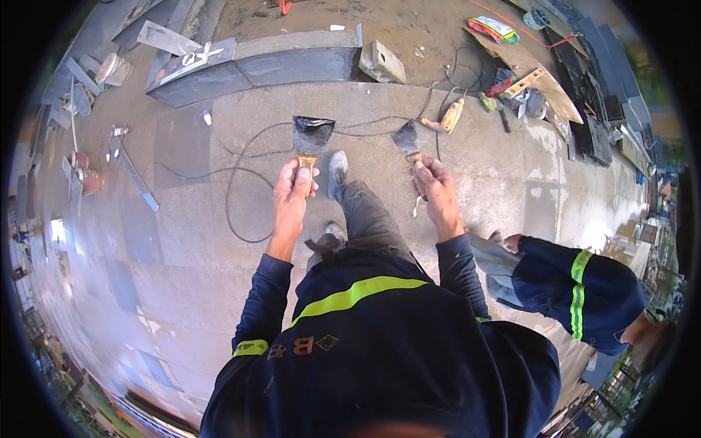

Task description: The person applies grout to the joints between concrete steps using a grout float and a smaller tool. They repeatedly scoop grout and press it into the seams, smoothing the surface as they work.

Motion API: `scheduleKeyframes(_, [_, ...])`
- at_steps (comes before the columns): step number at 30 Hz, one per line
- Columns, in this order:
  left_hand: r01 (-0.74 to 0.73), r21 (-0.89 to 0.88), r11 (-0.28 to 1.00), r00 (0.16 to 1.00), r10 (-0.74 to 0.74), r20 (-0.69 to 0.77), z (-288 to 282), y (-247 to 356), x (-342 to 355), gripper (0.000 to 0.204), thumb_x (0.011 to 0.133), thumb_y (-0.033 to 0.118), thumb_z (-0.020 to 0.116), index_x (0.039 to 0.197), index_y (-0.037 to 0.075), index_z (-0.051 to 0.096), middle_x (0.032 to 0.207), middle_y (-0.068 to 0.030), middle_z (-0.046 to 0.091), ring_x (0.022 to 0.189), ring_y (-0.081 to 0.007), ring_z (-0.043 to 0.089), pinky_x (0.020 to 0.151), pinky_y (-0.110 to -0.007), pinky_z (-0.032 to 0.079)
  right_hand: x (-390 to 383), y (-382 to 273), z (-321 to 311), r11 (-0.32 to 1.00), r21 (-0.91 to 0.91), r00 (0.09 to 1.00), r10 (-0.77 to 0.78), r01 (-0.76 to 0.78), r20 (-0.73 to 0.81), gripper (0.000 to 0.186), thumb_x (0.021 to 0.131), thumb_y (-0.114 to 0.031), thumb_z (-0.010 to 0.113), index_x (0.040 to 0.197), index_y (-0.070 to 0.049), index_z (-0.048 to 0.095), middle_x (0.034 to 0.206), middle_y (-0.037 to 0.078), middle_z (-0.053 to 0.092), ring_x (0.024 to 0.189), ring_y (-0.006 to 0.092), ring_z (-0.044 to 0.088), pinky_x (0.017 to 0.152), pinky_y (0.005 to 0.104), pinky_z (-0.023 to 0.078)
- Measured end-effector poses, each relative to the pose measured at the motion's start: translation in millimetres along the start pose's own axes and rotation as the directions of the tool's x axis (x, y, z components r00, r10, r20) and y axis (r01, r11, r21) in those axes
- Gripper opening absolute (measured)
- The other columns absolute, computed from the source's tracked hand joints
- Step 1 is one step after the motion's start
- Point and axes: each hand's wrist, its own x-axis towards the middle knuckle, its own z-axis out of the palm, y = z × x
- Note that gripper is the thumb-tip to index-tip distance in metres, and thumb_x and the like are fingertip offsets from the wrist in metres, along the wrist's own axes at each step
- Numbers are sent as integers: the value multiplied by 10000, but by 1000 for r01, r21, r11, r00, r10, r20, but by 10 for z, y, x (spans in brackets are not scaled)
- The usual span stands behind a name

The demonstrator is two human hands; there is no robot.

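My left hand [290,201] is closed round the orange handle of a wide putty knife [308,140], its blade pointing away from me. Glossy black paste lies along the far edge of that blade. In my right hand [441,196] I grip a second putty knife [405,137], whose blade is dark and smeared and tips to the left. A pale strip hangs below the right hand. The two tools are held apart in front of me, above the paved floor [365,102].
Ahead runs a low grey stone slab edging [292,69] with a rough block [383,64]. A yellow power tool [449,117] and a looping black cable [232,197] lie on the floor. A yellow level [524,83] rests front right; a white bucket [114,70] stands left. Another person [548,288] is at my right.
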Motion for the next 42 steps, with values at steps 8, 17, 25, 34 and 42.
scheduleKeyframes(8, [-133, 3, 991, 987, 133, -94, 858, 7, -1513, 420, 1122, 155, 598, 1509, 19, 505, 1281, -88, 697, 904, -90, 654, 787, -257, 559, -1644, -595, -67, 987, 127, 972, -125, 101, 197, 276, 1088, -185, 645, 1261, 28, 617, 1008, 82, 693, 711, 123, 614, 598, 279, 477])
scheduleKeyframes(17, [-254, -8, 967, 965, 253, -63, 2385, -324, -2268, 536, 1118, 182, 610, 1598, 7, 448, 1275, -71, 716, 843, -70, 603, 741, -258, 540, -2204, -771, -1274, 975, -37, 949, -205, 220, 239, 256, 1081, -162, 653, 1242, 34, 622, 924, 60, 674, 628, 102, 616, 520, 254, 490])
scheduleKeyframes(25, [-325, 354, 877, 911, 390, -130, 2738, -556, -3020, 480, 1101, 193, 627, 1529, -14, 557, 1469, -250, 653, 1356, -357, 646, 1129, -408, 492, -2490, -635, -1595, 966, 29, 921, -253, 256, 296, 145, 1061, -144, 638, 1125, -14, 643, 820, 30, 643, 544, 60, 530, 431, 220, 382])
scheduleKeyframes(34, [-255, 455, 853, 883, 397, -249, 2505, -647, -3760, 415, 1080, 225, 653, 1453, 43, 637, 1277, -237, 742, 1129, -342, 737, 937, -431, 558, -2794, -960, -1373, 936, 223, 765, -351, 272, 540, 182, 1071, -196, 613, 1156, -36, 631, 861, 56, 674, 570, 85, 552, 442, 228, 379])
scheduleKeyframes(42, [-183, 14, 983, 948, 180, -263, 2065, -238, -3958, 326, 979, 165, 763, 1231, -39, 731, 901, -67, 773, 628, -75, 562, 576, -275, 456, -2343, -1412, -1853, 691, -3, 441, -458, 722, 772, 327, 934, -111, 791, 1242, -28, 716, 1083, 54, 698, 1040, 191, 654, 936, 338, 513])
